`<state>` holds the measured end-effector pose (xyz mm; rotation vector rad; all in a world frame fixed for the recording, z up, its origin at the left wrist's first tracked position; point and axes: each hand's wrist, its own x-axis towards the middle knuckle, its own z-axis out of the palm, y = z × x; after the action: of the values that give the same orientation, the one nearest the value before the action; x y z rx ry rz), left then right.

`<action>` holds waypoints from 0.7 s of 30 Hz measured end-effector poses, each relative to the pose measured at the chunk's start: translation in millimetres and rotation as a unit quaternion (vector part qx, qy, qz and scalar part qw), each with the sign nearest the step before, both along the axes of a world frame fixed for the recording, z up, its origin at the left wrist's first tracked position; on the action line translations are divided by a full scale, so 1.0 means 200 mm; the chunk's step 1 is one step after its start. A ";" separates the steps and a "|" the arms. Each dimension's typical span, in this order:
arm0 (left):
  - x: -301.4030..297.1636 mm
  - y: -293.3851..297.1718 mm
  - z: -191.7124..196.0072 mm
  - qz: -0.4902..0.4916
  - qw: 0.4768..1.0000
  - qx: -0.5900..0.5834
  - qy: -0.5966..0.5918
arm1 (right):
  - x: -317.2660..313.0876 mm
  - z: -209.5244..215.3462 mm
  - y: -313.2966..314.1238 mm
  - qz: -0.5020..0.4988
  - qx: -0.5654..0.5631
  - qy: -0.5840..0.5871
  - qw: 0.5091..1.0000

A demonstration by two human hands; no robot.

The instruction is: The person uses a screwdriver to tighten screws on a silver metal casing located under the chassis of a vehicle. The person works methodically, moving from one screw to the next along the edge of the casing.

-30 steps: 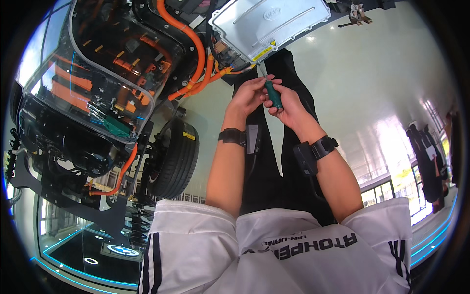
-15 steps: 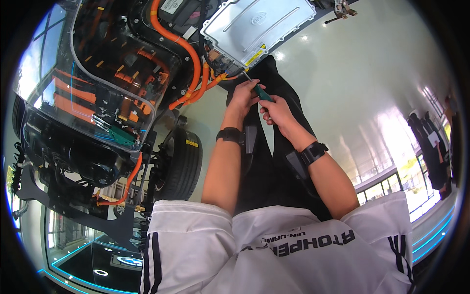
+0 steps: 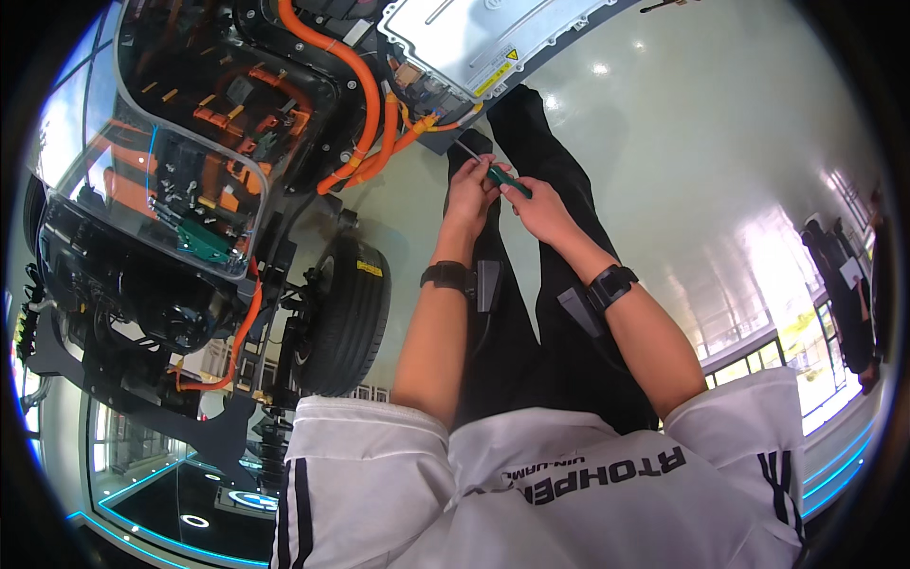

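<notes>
A green-handled screwdriver [image 3: 510, 181] with a thin metal shaft is in both my hands, its shaft pointing up and to the left. My right hand [image 3: 543, 211] is closed round the back of the handle. Fingers of my left hand [image 3: 468, 194] pinch the front of the handle, where it meets the shaft. The tip lies below the edge of a silver metal housing [image 3: 455, 57], apart from it. Orange cables [image 3: 387, 142] run beside the housing, just left of the tip.
A vehicle chassis with a transparent cover [image 3: 142, 228] over orange and black parts fills the left side. A tyre [image 3: 349, 313] stands below the orange cables. My legs [image 3: 550, 142] are under my hands. A person in dark clothes [image 3: 839, 284] is at the far right.
The screwdriver's tip has drawn away from the housing's edge, and the shaft leans more to the left. Both hands still hold it. The view has shifted, so the housing sits higher.
</notes>
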<state>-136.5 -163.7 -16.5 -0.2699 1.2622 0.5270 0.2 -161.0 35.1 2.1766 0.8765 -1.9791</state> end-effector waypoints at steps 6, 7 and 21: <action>-0.09 0.01 -0.21 0.029 0.999 0.040 0.014 | -0.16 -0.20 -0.06 -0.037 0.044 -0.017 0.998; -0.09 0.02 -0.22 0.023 0.998 0.044 0.027 | -0.18 -0.23 -0.07 -0.044 0.045 -0.017 0.998; -0.16 -0.01 -0.28 -0.012 0.997 0.038 0.063 | -0.17 -0.22 -0.10 -0.034 0.025 -0.017 0.999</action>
<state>-169.0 -166.5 -73.4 -0.1590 1.3625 0.5784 -34.3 -181.6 -8.3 2.2898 0.8684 -1.9643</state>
